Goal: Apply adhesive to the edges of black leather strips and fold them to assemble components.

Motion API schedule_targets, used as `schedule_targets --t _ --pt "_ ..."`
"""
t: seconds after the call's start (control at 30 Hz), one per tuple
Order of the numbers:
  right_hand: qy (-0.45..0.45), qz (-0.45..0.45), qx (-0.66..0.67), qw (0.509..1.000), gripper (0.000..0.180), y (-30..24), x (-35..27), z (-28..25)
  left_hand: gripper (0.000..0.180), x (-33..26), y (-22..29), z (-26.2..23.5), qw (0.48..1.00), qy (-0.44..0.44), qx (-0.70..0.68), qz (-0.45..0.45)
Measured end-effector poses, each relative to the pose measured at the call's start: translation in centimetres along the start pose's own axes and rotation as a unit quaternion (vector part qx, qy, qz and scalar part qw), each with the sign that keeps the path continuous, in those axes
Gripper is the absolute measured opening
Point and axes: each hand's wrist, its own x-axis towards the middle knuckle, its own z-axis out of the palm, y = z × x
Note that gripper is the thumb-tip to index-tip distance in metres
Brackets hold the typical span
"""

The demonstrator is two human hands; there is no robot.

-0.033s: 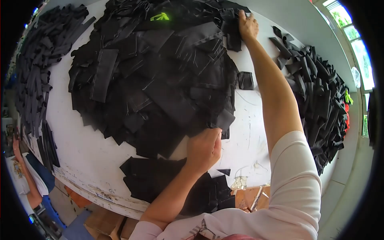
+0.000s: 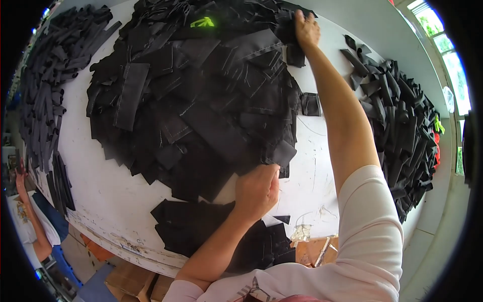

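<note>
Centrally, a pile of black fabric pieces is spread on the white table. Its near edge is met by the left hand, fingers curled together; its far right edge by the right hand, fingers slightly apart. Whether anything is gripped by either cannot be told.

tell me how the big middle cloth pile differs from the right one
The middle pile is bigger than the right pile. The middle pile shows mostly flat, broad pieces; the right pile, narrow, curled strips. Pale stitching shows on the middle pile; none is discernible on the right pile. Both are dark cloth on the white table.
</note>
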Motion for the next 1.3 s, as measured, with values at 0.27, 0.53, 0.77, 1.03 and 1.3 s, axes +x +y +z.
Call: schedule_targets --t 0.27,0.53,0.77,1.03,1.3 --pt "0.081 -0.412 0.259 0.87 0.052 0.3 6.5 7.5 0.01 0.3 0.8 1.1 0.999 -0.015 -0.051 0.008" --pt "0.101 0.008 -0.299 0.949 0.064 7.6 7.6 -5.4 0.009 0.3 0.3 0.3 0.999 0.003 -0.038 -0.028" --pt "-0.154 -0.004 -0.178 0.972 0.075 4.9 4.9 -3.0 0.008 0.4 0.1 0.3 0.999 0.005 -0.043 -0.033" --pt "-0.21 -0.178 0.003 0.961 0.06 -7.4 -1.7 0.6 0.007 0.2 -0.2 0.6 0.998 0.006 -0.057 -0.025" --pt "-0.092 -0.217 -0.262 0.936 0.042 4.7 -4.4 -8.5 0.008 0.4 -0.4 0.2 0.997 0.014 -0.063 -0.038"
